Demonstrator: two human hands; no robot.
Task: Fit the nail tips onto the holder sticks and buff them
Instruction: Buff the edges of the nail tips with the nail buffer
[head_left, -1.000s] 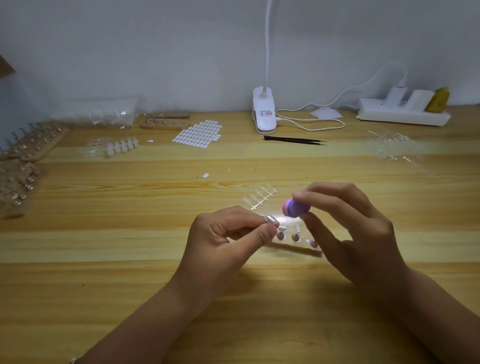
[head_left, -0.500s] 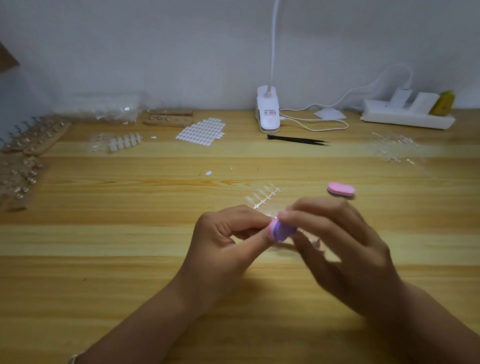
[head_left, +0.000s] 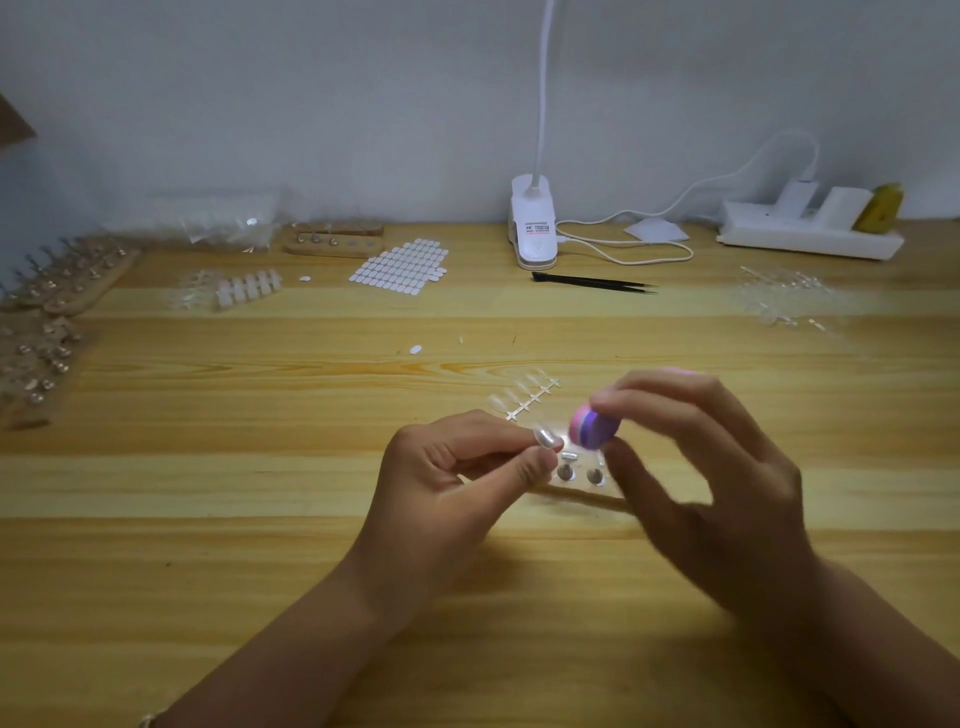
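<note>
Mid-desk, over holder base (head_left: 579, 474): L hand (head_left: 457, 483) pinches nail tip (head_left: 548, 436) betw. thumb + index; R hand (head_left: 711, 467) pinches buffer (head_left: 592, 428) just beside it. Suggest light, even strokes, tip braced vs. thumb.

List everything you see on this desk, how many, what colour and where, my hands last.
nail tip: one, clear, pinched by the left hand
buffer block: one, pink and purple, gripped by the right hand
nail tip strip: one, clear, on the table behind the hands
holder base: one, pale with silver sockets, under the hands
sticker sheet: one, white, rear left of centre
clip lamp: one, white, rear centre
tweezers: one, black, in front of the clip lamp
power strip: one, white, rear right
wooden holder racks: several, brown, far left
table: one, light wood, under everything
left hand: one, centre, pinching the nail tip
right hand: one, centre right, gripping the buffer block
</note>
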